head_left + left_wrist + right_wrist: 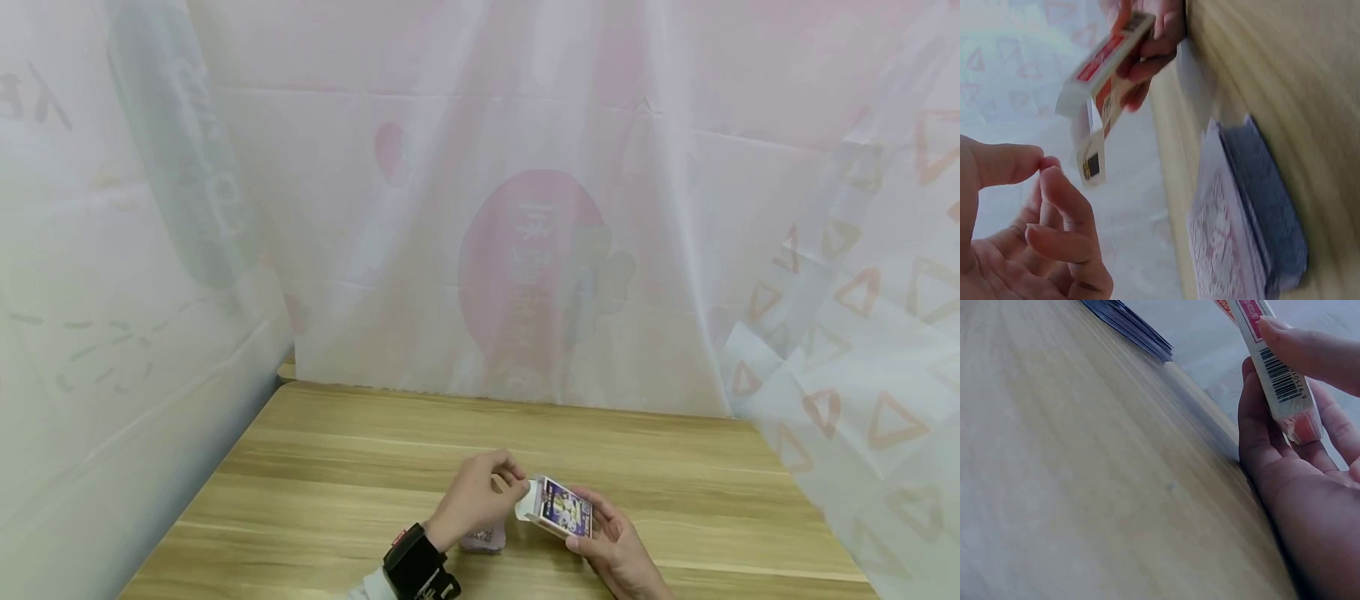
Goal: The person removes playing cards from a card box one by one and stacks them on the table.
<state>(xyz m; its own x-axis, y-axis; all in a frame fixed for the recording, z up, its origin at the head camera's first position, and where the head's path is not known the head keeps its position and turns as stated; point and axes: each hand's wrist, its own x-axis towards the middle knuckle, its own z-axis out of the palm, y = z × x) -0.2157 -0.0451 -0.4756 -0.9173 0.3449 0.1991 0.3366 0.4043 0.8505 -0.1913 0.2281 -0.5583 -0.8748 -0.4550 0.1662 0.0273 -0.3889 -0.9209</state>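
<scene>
The right hand (621, 554) grips one small, printed, white-edged cardboard box (567, 508), thumb on one side, fingers wrapped around the other, seemingly so its open end stays unobstructed. One white cardboard flap (1092, 164) stands out from that end, near the left hand (480, 493), whose thumb and forefinger tips meet with nothing visible between them. Below the left hand, one stack of pale-faced, dark-edged paper cards (1225, 234), too tight to count, lies on one wood-grained table (337, 467), seemingly squared to keep it together.

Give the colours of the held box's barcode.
Black bars on white; the barcode shows best in the right wrist view.
</scene>
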